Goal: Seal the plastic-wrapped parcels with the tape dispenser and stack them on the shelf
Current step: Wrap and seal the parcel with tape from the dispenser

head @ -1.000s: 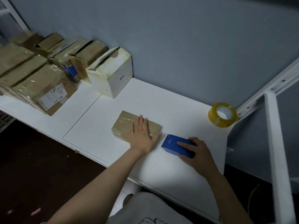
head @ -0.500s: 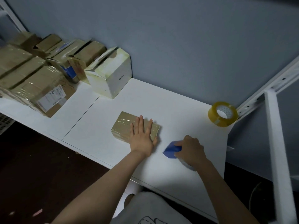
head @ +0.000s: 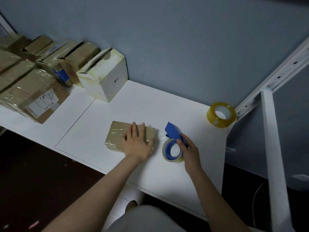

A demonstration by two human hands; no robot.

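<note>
Raised on edge since the earlier frame, the blue plastic tape dispenser [head: 173, 131] is grasped by the right hand [head: 190, 149]; the left hand [head: 137, 144], fingers flat, pins the small brown plastic-wrapped parcel [head: 117, 133] to the white shelf board [head: 150, 104] just left of it, steadying it for taping

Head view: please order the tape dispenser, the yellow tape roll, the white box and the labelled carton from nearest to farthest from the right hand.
1. tape dispenser: held in the right hand itself.
2. yellow tape roll: farther back, on the right.
3. white box: at the back, to the left.
4. labelled carton: far left.
</note>
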